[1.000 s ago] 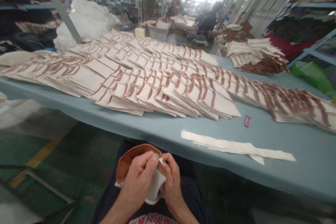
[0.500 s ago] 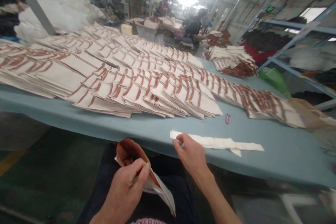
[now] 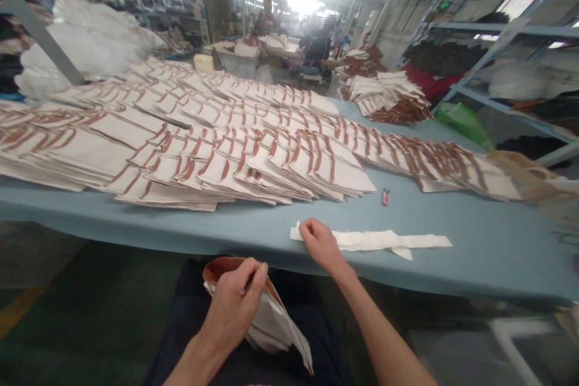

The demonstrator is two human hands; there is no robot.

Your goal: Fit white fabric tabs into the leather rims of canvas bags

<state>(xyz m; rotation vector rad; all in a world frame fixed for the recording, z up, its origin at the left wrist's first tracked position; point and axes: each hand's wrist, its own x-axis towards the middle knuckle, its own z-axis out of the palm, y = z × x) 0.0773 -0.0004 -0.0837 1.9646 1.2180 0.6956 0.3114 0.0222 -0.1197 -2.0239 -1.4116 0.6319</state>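
My left hand [image 3: 237, 304] is closed on a cream cloth bag [image 3: 275, 329] with a brown strap, held over my lap below the table edge. My right hand [image 3: 319, 244] reaches onto the blue table [image 3: 474, 223], its fingers pinched on the left end of a pile of cream cloth strips [image 3: 384, 240]. Behind lie rows of flat cream bags with brown straps [image 3: 253, 157], overlapping like tiles. A small pink tool [image 3: 385, 196] lies just past the strips.
A stack of bags [image 3: 389, 99] sits at the far right of the table, with a green bag [image 3: 464, 123] beside it. White bulk material [image 3: 85, 42] is piled at far left. People work at a table [image 3: 316, 45] in the background. Blue metal shelving [image 3: 511, 66] stands right.
My right hand left the bag in my lap and reached out to the cloth strips on the table, closing on their left end. My left hand kept the bag.
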